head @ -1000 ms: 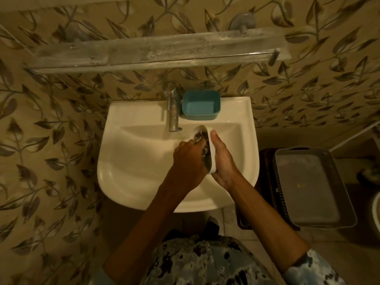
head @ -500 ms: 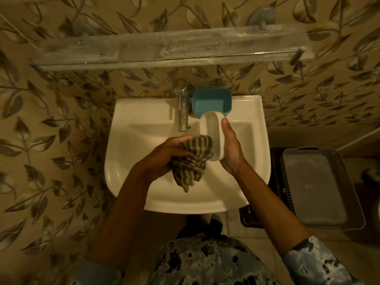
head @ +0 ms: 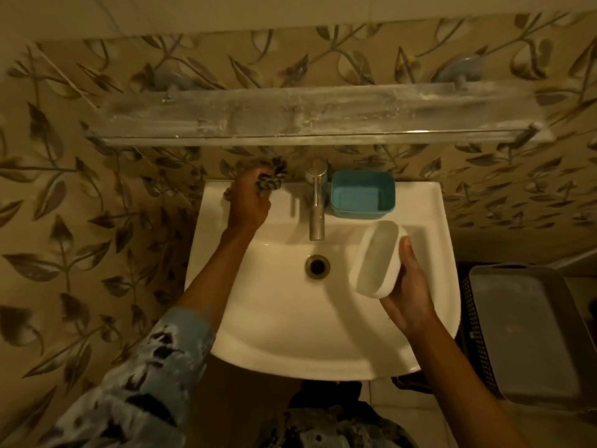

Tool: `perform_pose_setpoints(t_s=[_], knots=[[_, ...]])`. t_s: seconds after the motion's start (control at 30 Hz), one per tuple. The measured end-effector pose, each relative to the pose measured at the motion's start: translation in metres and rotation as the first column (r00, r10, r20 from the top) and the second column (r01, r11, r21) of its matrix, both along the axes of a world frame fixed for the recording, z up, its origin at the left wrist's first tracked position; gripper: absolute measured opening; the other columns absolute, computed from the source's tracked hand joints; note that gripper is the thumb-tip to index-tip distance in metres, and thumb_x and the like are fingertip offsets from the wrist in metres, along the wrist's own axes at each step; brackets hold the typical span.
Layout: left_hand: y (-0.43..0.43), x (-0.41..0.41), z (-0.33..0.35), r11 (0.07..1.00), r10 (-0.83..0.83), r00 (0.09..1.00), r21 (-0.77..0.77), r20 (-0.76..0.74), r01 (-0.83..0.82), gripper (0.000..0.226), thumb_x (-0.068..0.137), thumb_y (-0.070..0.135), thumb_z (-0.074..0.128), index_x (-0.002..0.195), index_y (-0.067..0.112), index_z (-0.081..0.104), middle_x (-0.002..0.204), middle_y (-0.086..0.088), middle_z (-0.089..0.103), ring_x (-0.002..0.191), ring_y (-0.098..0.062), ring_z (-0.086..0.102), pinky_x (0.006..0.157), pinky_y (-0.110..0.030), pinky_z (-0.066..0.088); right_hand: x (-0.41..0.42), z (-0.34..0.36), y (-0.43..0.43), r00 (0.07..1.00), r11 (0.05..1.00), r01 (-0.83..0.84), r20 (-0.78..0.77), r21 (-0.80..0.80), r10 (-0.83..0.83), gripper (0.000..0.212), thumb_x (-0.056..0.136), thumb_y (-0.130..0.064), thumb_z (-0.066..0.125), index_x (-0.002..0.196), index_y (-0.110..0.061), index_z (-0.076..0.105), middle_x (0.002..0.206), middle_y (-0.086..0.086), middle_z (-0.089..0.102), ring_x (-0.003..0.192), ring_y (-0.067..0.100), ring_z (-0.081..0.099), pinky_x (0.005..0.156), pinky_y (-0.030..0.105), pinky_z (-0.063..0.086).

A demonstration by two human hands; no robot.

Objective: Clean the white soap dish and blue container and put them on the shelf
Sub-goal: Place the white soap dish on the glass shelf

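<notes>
The right hand grips the oval white plastic soap dish over the white ceramic basin. The left hand is closed around a striped cloth at the basin's back ledge.

A single head-worn wide-angle camera looks steeply down and forward from above the sink, facing the leaf-patterned wall. It sits close over the basin (both forearms reach in from the bottom edge), with the shelf near the top of the view.
</notes>
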State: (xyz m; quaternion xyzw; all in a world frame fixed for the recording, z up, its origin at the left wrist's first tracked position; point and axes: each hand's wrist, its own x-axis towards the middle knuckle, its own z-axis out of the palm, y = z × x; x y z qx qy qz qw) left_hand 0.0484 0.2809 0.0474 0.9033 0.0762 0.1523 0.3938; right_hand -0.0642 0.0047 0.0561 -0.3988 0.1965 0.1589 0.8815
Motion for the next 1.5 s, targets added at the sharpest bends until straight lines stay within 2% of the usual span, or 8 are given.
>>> perform_pose_setpoints(t_s=[0.13, 0.4, 0.57, 0.7, 0.8, 1.0, 1.2, 1.5], knots=[[-0.002, 0.015, -0.039, 0.928, -0.294, 0.953, 0.216, -0.079, 0.304, 0.039, 0.07, -0.007, 0.059, 0.102, 0.011, 0.07, 0.116, -0.01, 0.063, 0.113, -0.025, 0.056, 0.1, -0.04, 0.044, -0.005, -0.001, 0.009, 1.0, 0.999, 0.03, -0.002, 0.011, -0.03, 0.053, 0.094, -0.044, 0.049, 0.141, -0.02, 0.046, 0.139, 0.013, 0.054, 0.128, 0.029, 0.052, 0.103, 0.047, 0.045], [0.004, 0.008, -0.06, 0.893, -0.317, 0.937, 0.286, -0.148, 0.347, 0.047, 0.075, 0.003, 0.068, 0.12, 0.014, 0.062, 0.139, -0.011, 0.049, 0.134, -0.03, 0.038, 0.112, -0.044, 0.016, 0.0, 0.011, 0.02, 0.999, 0.993, 0.038, 0.032, 0.113, -0.042, 0.082, 0.073, -0.04, 0.078, 0.143, -0.017, 0.042, 0.131, 0.012, 0.053, 0.124, 0.029, 0.051, 0.092, 0.041, 0.052], [-0.012, -0.041, -0.012, 0.954, -0.224, 0.973, -0.217, -0.047, 0.209, 0.028, 0.084, 0.007, 0.063, 0.107, 0.022, 0.067, 0.122, -0.001, 0.063, 0.119, -0.018, 0.056, 0.103, -0.031, 0.043, 0.008, 0.025, 0.033, 0.995, 0.998, 0.005, 0.097, 0.064, -0.011, 0.053, 0.08, -0.029, 0.066, 0.131, -0.023, 0.052, 0.117, 0.007, 0.063, 0.113, 0.026, 0.06, 0.079, 0.043, 0.057], [-0.03, -0.094, 0.036, 0.823, -0.108, 0.991, -0.567, -0.075, 0.047, 0.018, 0.085, 0.023, 0.054, 0.098, 0.027, 0.067, 0.101, 0.004, 0.071, 0.096, -0.017, 0.067, 0.079, -0.035, 0.057, 0.019, 0.049, 0.047, 0.983, 1.0, -0.031, 0.181, -0.006, 0.031, 0.106, 0.048, -0.042, 0.091, 0.139, -0.02, 0.042, 0.128, 0.01, 0.055, 0.113, 0.024, 0.062, 0.08, 0.041, 0.056], [-0.033, -0.12, 0.065, 0.751, -0.103, 0.994, -0.657, -0.021, 0.064, 0.019, 0.088, 0.02, 0.056, 0.105, 0.024, 0.064, 0.1, 0.008, 0.072, 0.095, -0.016, 0.068, 0.072, -0.027, 0.056, 0.023, 0.065, 0.056, 0.966, 0.999, -0.032, 0.255, -0.041, 0.042, 0.111, 0.045, -0.041, 0.092, 0.14, -0.021, 0.038, 0.132, 0.012, 0.051, 0.111, 0.022, 0.064, 0.08, 0.035, 0.056], [-0.021, -0.125, 0.111, 0.785, -0.119, 0.991, -0.605, 0.062, 0.133, 0.055, 0.068, 0.037, 0.074, 0.12, 0.027, 0.059, 0.115, 0.003, 0.067, 0.107, -0.013, 0.065, 0.084, -0.028, 0.055, 0.025, 0.098, 0.074, 0.879, 0.938, -0.022, 0.44, -0.345, 0.183, 0.082, 0.057, -0.031, 0.085, 0.129, -0.028, 0.045, 0.123, 0.001, 0.063, 0.113, 0.017, 0.062, 0.083, 0.029, 0.055], [-0.005, -0.109, 0.149, 0.84, -0.029, 0.982, -0.528, 0.189, 0.126, 0.048, 0.073, 0.009, 0.078, 0.111, 0.033, 0.06, 0.12, -0.002, 0.064, 0.106, -0.013, 0.065, 0.08, -0.021, 0.054, 0.041, 0.135, 0.081, 0.732, 0.732, 0.183, 0.588, -0.656, 0.344, 0.076, 0.062, -0.044, 0.075, 0.13, -0.02, 0.051, 0.129, 0.0, 0.055, 0.116, 0.009, 0.056, 0.086, 0.017, 0.052], [0.014, -0.067, 0.19, 0.945, 0.025, 0.974, -0.324, 0.226, 0.051, 0.052, 0.074, 0.024, 0.078, 0.123, 0.024, 0.061, 0.12, 0.003, 0.065, 0.103, -0.01, 0.064, 0.083, -0.034, 0.058, 0.096, 0.183, 0.093, 0.614, 0.503, 0.361, 0.606, -0.785, 0.506, 0.07, 0.067, -0.026, 0.084, 0.13, -0.013, 0.056, 0.12, -0.004, 0.06, 0.105, 0.009, 0.057, 0.081, 0.009, 0.047]])
